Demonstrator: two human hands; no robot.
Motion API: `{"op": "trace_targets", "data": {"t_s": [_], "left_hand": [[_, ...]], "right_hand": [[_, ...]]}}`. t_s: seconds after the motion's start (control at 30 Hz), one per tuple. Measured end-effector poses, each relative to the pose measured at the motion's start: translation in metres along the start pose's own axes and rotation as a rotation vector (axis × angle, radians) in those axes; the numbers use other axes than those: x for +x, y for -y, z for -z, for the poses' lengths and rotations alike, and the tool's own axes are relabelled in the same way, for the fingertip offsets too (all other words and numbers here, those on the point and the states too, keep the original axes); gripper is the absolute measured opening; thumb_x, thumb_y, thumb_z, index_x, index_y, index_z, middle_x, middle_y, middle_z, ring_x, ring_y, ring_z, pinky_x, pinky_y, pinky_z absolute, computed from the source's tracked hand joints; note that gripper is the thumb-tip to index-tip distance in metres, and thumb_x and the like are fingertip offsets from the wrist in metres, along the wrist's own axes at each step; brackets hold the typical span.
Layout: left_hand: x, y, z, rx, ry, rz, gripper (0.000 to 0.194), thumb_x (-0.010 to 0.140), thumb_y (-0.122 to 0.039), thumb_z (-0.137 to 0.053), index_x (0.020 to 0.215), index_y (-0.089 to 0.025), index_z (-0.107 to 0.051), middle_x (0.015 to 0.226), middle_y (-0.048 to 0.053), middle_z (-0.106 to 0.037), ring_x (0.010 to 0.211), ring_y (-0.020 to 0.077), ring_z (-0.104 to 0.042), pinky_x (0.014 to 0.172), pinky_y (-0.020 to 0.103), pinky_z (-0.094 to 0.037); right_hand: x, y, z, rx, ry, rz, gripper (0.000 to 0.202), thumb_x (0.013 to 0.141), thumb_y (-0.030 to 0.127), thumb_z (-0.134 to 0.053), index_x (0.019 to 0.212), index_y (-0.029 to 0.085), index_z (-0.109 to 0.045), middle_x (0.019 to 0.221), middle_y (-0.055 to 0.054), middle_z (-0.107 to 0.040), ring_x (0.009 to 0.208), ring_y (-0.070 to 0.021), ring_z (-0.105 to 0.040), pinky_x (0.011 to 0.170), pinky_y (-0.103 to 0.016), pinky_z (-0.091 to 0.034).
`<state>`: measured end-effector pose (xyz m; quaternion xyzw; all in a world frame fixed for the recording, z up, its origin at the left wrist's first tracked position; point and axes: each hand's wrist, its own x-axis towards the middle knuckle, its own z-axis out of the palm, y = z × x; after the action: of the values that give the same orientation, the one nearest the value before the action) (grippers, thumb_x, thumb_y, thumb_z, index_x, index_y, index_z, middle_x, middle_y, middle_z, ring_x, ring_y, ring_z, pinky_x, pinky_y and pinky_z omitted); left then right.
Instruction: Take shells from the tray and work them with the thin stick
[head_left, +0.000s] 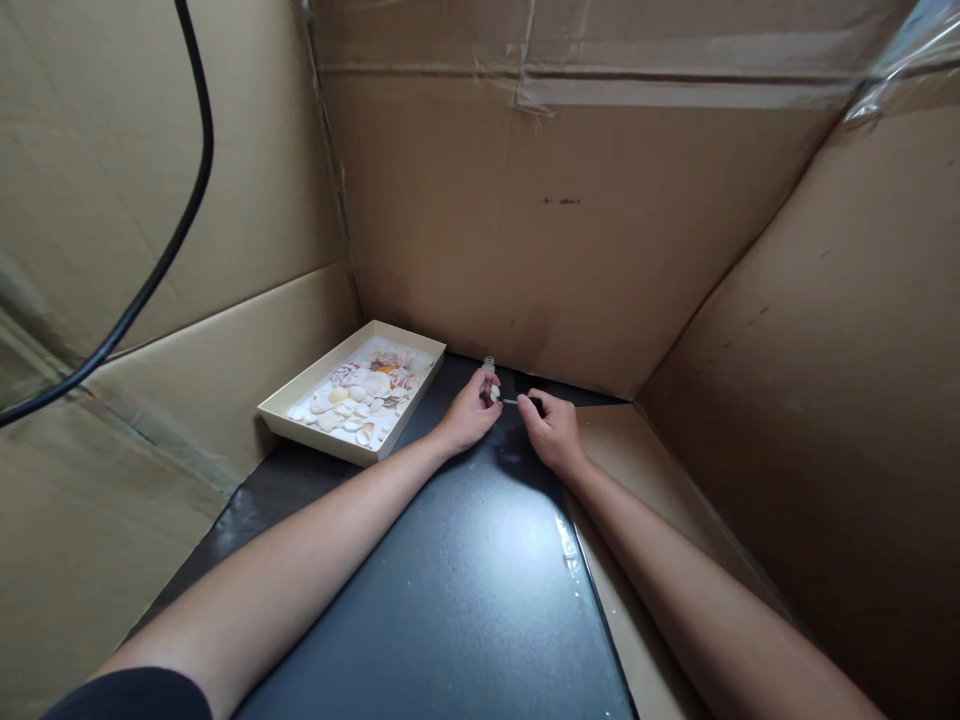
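My left hand point(472, 410) is closed around a small whitish shell point(495, 394), which shows between thumb and fingertips. My right hand point(553, 430) grips a thin metal-shafted tool point(510, 402) with a dark handle. Its shaft points left at the shell, and its tip is too small to make out; whether it touches cannot be told. Just behind my left hand stands a small clear bottle point(489, 364), partly hidden by the fingers. To the left, a shallow cream tray point(319, 436) holds several seashells point(364, 390), white, yellowish and reddish-patterned, on a white base.
A black tabletop point(442, 590) lies beneath both forearms. Cardboard walls close in at the left point(225, 370), back point(495, 210) and right point(847, 350). A flat cardboard sheet point(622, 450) runs along the right. A black cable point(202, 150) hangs at upper left.
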<state>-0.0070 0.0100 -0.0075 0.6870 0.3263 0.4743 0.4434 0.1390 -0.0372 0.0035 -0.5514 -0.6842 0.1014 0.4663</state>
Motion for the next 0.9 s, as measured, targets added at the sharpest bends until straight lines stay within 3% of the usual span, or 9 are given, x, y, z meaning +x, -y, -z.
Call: {"op": "trace_targets", "data": {"t_s": [0.5,0.9], "left_hand": [[0.0001,0.0006,-0.0001,0.034,0.004,0.034,0.024,0.074,-0.002,-0.05,0.093,-0.016,-0.046,0.072,-0.006,-0.039,0.057,0.0044,-0.037,0.053,0.017,-0.031],[-0.0008,-0.0013,-0.0004,0.015,0.001,0.024,0.023,0.073,-0.004,-0.053,0.089,-0.017,-0.044,0.071,-0.006,-0.039,0.059,0.005,-0.038,0.057,0.018,-0.032]], "right_hand": [[0.0011,-0.0002,-0.0013,-0.071,-0.013,-0.059,0.038,0.087,0.046,-0.044,0.06,0.019,-0.044,0.053,0.004,-0.042,0.052,-0.0102,-0.04,0.053,-0.023,-0.026],[0.0008,0.0011,-0.0005,-0.017,0.006,-0.012,0.038,0.088,0.047,-0.041,0.062,0.02,-0.045,0.055,0.003,-0.043,0.053,-0.0108,-0.04,0.053,-0.023,-0.028]]}}
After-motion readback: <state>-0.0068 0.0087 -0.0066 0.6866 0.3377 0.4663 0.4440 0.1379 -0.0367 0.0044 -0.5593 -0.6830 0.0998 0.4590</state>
